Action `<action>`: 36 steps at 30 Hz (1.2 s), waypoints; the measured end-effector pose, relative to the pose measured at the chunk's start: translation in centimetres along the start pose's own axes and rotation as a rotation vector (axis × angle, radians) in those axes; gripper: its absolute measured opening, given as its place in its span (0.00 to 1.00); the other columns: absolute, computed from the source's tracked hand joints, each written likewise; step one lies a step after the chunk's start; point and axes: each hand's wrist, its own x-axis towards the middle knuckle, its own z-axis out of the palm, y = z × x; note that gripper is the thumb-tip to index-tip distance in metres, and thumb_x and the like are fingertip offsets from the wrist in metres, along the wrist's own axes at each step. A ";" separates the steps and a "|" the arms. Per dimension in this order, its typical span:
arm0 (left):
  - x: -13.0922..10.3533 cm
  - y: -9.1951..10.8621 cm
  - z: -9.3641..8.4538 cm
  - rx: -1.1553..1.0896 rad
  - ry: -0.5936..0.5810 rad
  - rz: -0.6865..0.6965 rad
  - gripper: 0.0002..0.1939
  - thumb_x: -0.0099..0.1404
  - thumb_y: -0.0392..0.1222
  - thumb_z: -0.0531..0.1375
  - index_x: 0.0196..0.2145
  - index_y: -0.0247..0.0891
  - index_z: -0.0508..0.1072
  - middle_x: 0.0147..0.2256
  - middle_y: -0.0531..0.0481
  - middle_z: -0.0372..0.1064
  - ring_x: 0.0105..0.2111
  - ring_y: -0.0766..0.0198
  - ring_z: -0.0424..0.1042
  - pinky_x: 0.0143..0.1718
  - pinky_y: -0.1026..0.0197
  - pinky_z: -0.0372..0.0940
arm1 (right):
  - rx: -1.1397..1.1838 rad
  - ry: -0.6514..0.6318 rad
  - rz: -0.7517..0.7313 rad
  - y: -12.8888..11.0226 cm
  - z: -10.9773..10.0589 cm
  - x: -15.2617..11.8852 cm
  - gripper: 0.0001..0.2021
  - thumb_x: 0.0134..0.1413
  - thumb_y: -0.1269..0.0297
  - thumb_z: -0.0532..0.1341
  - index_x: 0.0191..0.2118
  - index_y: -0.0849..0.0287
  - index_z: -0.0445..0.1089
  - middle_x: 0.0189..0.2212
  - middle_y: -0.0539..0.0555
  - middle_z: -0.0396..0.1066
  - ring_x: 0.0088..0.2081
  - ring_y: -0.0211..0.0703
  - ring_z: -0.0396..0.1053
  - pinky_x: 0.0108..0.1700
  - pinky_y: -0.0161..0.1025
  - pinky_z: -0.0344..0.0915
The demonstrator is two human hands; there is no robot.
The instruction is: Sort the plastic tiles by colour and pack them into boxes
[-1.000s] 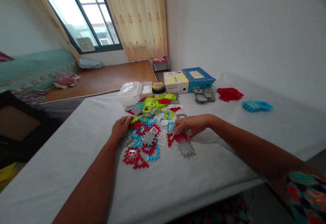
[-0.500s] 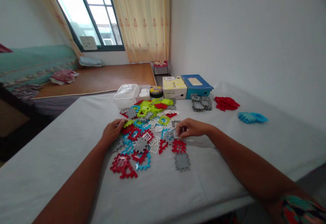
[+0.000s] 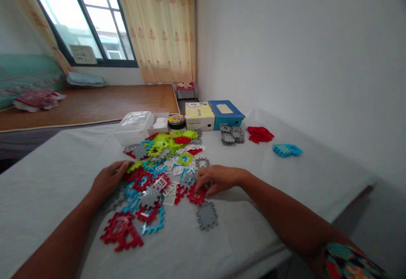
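My left hand rests at the left edge of a heap of toothed plastic pieces, its fingers beside a lime-green piece. My right hand reaches over the heap's right side, fingers bent down onto a red square piece; whether they grip it cannot be made out. Just in front of that piece lies a grey square. Red pieces lie at the heap's near left, and a blue frame piece is right of them. Small white window pieces are scattered in the middle.
Behind the heap stand a clear plastic box, a round tin, a yellow-white box and a blue box. Grey, red and blue piles sit farther right, near the wall.
My right hand has moved nearer, from beside the white pieces onto the red square. My left hand stays at the heap's left edge. The whole view has shifted, with things now farther left.
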 end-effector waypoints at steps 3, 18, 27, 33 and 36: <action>-0.1 0.2 0.0 -0.007 -0.003 -0.008 0.30 0.62 0.60 0.46 0.46 0.40 0.78 0.46 0.47 0.76 0.46 0.53 0.74 0.50 0.57 0.66 | 0.037 0.110 -0.010 0.1 -0.3 0.0 0.08 0.56 0.67 0.64 0.42 0.58 0.77 0.42 0.56 0.72 0.41 0.39 0.68 0.44 0.35 0.64; -0.8 1.5 -0.2 -0.050 0.022 0.020 0.30 0.63 0.60 0.46 0.43 0.38 0.79 0.44 0.46 0.77 0.45 0.54 0.74 0.49 0.59 0.65 | -0.022 0.070 0.047 -0.5 0.6 0.0 0.06 0.57 0.66 0.64 0.40 0.55 0.76 0.38 0.52 0.71 0.36 0.35 0.69 0.40 0.34 0.65; -0.7 1.5 0.0 -0.016 0.008 -0.012 0.28 0.63 0.58 0.47 0.45 0.40 0.78 0.45 0.49 0.77 0.45 0.56 0.74 0.49 0.61 0.64 | 0.458 0.347 0.116 0.6 0.3 -0.2 0.10 0.54 0.59 0.65 0.38 0.60 0.74 0.42 0.56 0.70 0.36 0.36 0.67 0.31 0.31 0.62; -0.5 1.2 -0.2 0.013 -0.021 -0.006 0.29 0.63 0.59 0.47 0.47 0.39 0.77 0.48 0.47 0.75 0.47 0.55 0.73 0.51 0.58 0.64 | 0.734 0.672 0.348 2.3 -1.1 -0.6 0.16 0.47 0.53 0.68 0.37 0.60 0.73 0.22 0.46 0.66 0.21 0.30 0.57 0.23 0.30 0.55; -0.3 0.8 -0.1 0.032 -0.035 -0.047 0.30 0.63 0.60 0.46 0.48 0.40 0.76 0.49 0.48 0.75 0.47 0.54 0.73 0.50 0.57 0.64 | 0.555 0.880 0.472 4.3 -5.5 -3.8 0.17 0.45 0.51 0.67 0.37 0.60 0.74 0.22 0.47 0.67 0.22 0.31 0.59 0.24 0.31 0.57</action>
